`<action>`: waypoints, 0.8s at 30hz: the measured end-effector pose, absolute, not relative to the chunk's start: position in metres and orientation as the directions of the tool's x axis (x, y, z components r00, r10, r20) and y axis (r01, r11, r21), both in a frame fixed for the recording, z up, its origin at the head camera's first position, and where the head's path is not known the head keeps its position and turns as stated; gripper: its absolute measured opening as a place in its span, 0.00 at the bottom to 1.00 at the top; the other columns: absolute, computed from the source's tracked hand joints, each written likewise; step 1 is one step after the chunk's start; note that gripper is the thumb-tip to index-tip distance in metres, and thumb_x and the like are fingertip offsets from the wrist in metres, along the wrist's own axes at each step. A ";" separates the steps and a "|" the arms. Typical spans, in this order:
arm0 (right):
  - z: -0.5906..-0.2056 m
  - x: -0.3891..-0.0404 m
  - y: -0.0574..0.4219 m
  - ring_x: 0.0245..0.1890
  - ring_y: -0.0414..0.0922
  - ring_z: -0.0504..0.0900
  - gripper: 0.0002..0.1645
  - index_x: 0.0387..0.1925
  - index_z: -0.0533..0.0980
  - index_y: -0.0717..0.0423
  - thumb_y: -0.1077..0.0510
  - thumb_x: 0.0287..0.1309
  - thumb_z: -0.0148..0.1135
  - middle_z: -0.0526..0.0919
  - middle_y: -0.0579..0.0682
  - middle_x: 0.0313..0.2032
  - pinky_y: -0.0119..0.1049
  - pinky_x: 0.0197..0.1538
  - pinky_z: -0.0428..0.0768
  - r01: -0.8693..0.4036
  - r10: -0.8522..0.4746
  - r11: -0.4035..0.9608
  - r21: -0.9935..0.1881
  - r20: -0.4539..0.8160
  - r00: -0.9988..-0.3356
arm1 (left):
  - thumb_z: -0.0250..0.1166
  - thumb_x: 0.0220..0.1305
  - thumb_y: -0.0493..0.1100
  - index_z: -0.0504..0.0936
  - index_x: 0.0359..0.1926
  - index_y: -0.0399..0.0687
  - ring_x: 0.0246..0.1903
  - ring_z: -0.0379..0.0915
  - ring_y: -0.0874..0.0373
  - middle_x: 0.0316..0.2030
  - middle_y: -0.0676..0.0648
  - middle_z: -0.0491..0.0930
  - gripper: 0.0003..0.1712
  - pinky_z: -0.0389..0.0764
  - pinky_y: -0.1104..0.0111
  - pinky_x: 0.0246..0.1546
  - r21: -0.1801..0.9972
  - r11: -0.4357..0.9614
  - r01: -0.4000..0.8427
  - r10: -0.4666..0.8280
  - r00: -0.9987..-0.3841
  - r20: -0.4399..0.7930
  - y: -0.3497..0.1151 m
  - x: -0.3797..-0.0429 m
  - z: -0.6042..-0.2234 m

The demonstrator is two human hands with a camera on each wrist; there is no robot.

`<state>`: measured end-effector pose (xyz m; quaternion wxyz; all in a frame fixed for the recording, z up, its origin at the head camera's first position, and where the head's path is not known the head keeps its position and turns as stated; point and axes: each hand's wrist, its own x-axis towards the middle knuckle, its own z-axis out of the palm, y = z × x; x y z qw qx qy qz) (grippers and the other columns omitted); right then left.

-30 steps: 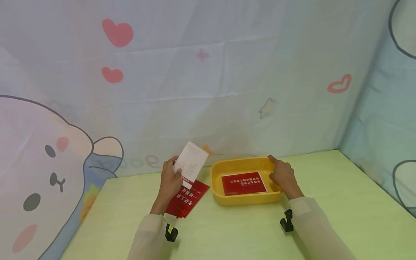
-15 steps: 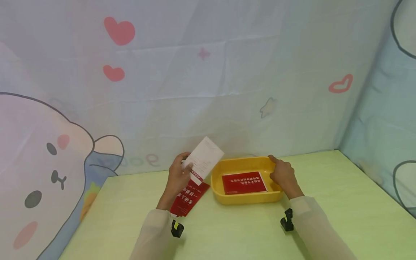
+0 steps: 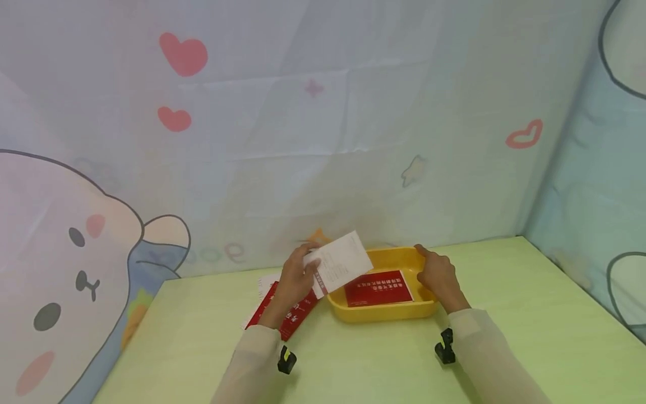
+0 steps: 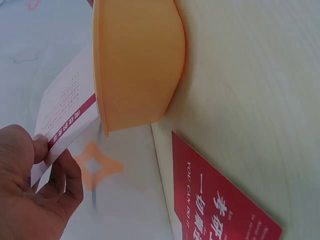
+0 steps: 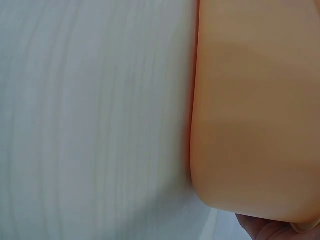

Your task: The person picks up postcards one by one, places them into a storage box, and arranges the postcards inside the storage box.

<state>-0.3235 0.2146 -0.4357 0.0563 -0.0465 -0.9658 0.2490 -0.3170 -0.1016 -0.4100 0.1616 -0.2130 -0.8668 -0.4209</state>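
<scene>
My left hand [image 3: 296,275] pinches a white card [image 3: 340,261] between thumb and fingers; the card has a dark red band with white characters near the thumb. In the head view it is tilted, its far part over the left side of a yellow tray [image 3: 381,315]. A red card [image 3: 381,289] with white lettering lies inside the tray. The right hand [image 3: 440,280] grips the tray's right end at the rim; in the right wrist view only part of that hand [image 5: 267,229] shows, below the tray wall [image 5: 260,115].
Several red cards [image 3: 298,318] lie overlapped on the pale green table [image 3: 373,365], left of the tray and partly behind the left forearm. A white card edge [image 3: 266,282] shows among them. A printed cloth [image 3: 303,185] hangs behind the table.
The left hand has moved right with the white card, from above the red cards to over the tray's left side, and the card has turned flatter. The right hand stays on the tray.
</scene>
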 end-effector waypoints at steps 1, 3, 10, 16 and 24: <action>-0.436 -0.323 0.215 0.42 0.61 0.78 0.39 0.71 0.62 0.60 0.67 0.57 0.59 0.75 0.74 0.59 0.58 0.52 0.82 0.061 0.117 0.873 -0.485 0.086 -0.989 | 0.56 0.72 0.35 0.72 0.63 0.39 0.44 0.75 0.48 0.57 0.36 0.77 0.20 0.78 0.55 0.50 0.658 0.564 0.499 0.233 -0.861 0.453 -0.100 -0.317 -0.409; -0.436 -0.323 0.214 0.42 0.60 0.78 0.39 0.72 0.62 0.60 0.67 0.57 0.59 0.75 0.74 0.59 0.58 0.52 0.82 0.061 0.116 0.872 -0.485 0.085 -0.990 | 0.56 0.73 0.37 0.72 0.64 0.40 0.45 0.75 0.49 0.58 0.38 0.77 0.21 0.77 0.54 0.53 0.664 0.579 0.473 0.223 -0.875 0.429 -0.096 -0.317 -0.407; -0.433 -0.322 0.213 0.40 0.61 0.78 0.40 0.71 0.63 0.61 0.68 0.56 0.60 0.76 0.74 0.57 0.58 0.50 0.82 0.048 0.109 0.876 -0.481 0.100 -0.989 | 0.57 0.73 0.41 0.73 0.64 0.38 0.50 0.76 0.48 0.59 0.39 0.78 0.22 0.75 0.52 0.59 0.673 0.615 0.410 0.190 -0.906 0.379 -0.079 -0.322 -0.403; -0.433 -0.322 0.212 0.42 0.62 0.79 0.40 0.71 0.63 0.60 0.68 0.56 0.61 0.76 0.74 0.57 0.58 0.51 0.82 0.052 0.113 0.876 -0.480 0.099 -0.989 | 0.57 0.73 0.39 0.75 0.61 0.35 0.56 0.75 0.43 0.58 0.37 0.78 0.20 0.74 0.50 0.63 0.607 0.612 0.507 0.285 -0.857 0.429 -0.069 -0.331 -0.405; -0.432 -0.322 0.211 0.39 0.59 0.76 0.40 0.72 0.62 0.60 0.68 0.56 0.60 0.75 0.73 0.58 0.54 0.49 0.84 0.083 0.132 0.867 -0.492 0.067 -0.989 | 0.57 0.71 0.37 0.75 0.62 0.36 0.63 0.70 0.39 0.61 0.37 0.77 0.20 0.71 0.49 0.65 0.534 0.652 0.538 0.377 -0.841 0.388 -0.057 -0.340 -0.410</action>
